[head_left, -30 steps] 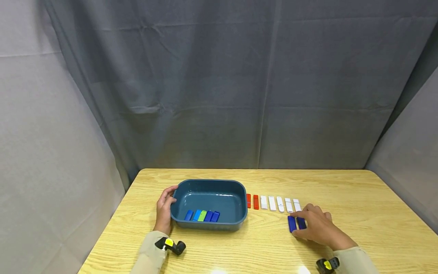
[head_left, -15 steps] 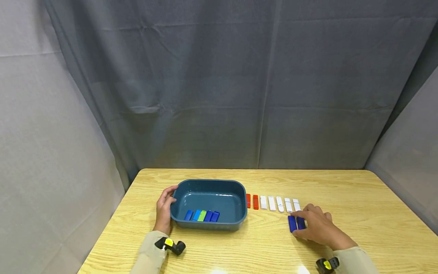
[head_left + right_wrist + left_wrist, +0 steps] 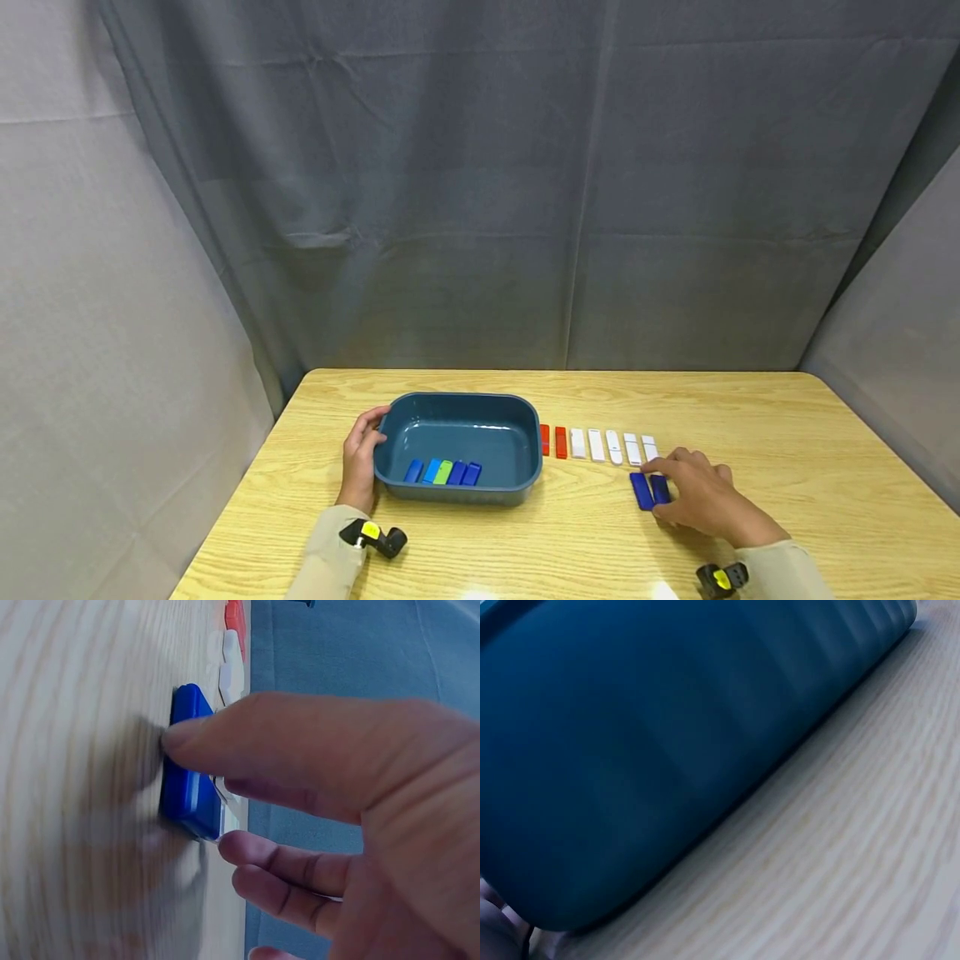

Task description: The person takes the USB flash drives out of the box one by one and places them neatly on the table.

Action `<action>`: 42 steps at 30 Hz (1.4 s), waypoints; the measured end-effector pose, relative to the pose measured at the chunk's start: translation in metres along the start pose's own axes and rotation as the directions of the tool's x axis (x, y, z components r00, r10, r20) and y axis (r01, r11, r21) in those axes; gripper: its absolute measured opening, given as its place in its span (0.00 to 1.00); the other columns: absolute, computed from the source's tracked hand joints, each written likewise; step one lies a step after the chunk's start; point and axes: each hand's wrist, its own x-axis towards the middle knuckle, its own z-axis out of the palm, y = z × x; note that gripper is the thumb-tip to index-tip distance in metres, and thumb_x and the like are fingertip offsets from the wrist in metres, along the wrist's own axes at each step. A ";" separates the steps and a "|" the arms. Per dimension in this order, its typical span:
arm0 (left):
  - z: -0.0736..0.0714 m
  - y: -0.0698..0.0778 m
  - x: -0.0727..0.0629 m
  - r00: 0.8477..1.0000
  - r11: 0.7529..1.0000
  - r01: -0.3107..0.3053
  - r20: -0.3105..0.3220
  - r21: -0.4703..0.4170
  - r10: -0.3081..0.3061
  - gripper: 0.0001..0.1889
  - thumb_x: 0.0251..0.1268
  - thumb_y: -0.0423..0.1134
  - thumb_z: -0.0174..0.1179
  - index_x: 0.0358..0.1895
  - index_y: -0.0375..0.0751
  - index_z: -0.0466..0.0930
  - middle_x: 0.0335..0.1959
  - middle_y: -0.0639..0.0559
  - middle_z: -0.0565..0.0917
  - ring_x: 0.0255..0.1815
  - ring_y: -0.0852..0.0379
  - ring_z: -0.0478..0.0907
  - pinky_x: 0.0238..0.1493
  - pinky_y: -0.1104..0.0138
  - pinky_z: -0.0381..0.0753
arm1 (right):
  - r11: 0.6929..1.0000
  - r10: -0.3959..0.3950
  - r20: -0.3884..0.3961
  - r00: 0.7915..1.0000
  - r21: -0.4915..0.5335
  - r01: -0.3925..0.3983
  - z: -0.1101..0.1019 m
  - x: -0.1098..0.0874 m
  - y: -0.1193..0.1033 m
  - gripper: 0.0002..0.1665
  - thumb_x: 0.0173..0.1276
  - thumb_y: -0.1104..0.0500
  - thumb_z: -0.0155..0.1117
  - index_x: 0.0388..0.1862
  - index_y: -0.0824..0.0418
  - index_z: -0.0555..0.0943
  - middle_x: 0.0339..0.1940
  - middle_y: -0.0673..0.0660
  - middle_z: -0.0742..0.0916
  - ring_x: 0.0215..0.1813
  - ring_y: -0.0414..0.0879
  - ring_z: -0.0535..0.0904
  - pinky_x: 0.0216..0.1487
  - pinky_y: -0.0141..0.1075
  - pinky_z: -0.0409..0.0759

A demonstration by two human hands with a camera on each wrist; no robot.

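Note:
In the head view my left hand point(image 3: 360, 458) holds the left end of a dark teal plastic tub point(image 3: 486, 495), thumb at the rim. Inside lie several blue, light blue and green USB flash drives point(image 3: 443, 472). My right hand point(image 3: 701, 496) pinches one dark blue USB flash drive point(image 3: 660, 489) lengthwise between thumb and index finger on the table. Just left of it lies a second blue USB flash drive point(image 3: 641, 492), slightly tilted. The right wrist view shows the thumb against a blue drive point(image 3: 196, 802); the other fingers partly hide behind it.
Behind the blue pair, a row of white USB flash drives point(image 3: 596, 445) runs left to red USB flash drives point(image 3: 561, 442) beside the tub's right wall. The wooden table point(image 3: 540, 554) ends at a grey curtain point(image 3: 465, 208).
My right hand has shifted slightly right. The left blue flash drive has turned a little, its top leaning left. My left hand and the tub have stayed in place.

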 end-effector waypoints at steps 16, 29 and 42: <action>-0.001 0.001 -0.001 1.000 1.000 -0.001 0.001 0.022 0.001 0.24 0.59 0.21 0.43 0.61 0.24 0.69 0.64 0.33 0.70 0.69 0.47 0.64 0.63 0.66 0.61 | 1.000 0.026 0.029 0.999 -0.012 -0.026 -0.006 -0.001 0.003 0.31 0.46 0.53 0.78 0.52 0.53 0.82 0.44 0.55 0.79 0.46 0.54 0.71 0.41 0.57 0.62; -0.007 -0.028 0.012 0.999 1.000 -0.007 -0.037 0.026 0.008 0.23 0.58 0.23 0.45 0.58 0.32 0.74 0.61 0.42 0.75 0.66 0.55 0.67 0.60 0.71 0.62 | 1.000 0.010 0.000 1.000 -0.027 -0.010 0.003 0.001 -0.001 0.31 0.46 0.48 0.78 0.52 0.52 0.83 0.40 0.53 0.77 0.42 0.51 0.70 0.38 0.54 0.61; -0.005 -0.028 0.012 0.998 0.998 -0.039 -0.056 0.040 0.041 0.23 0.56 0.23 0.45 0.57 0.31 0.75 0.60 0.41 0.76 0.65 0.53 0.68 0.58 0.73 0.63 | 1.000 0.004 -0.008 1.000 -0.029 -0.004 0.002 0.001 0.000 0.31 0.45 0.48 0.79 0.51 0.51 0.82 0.41 0.53 0.78 0.43 0.52 0.70 0.39 0.55 0.63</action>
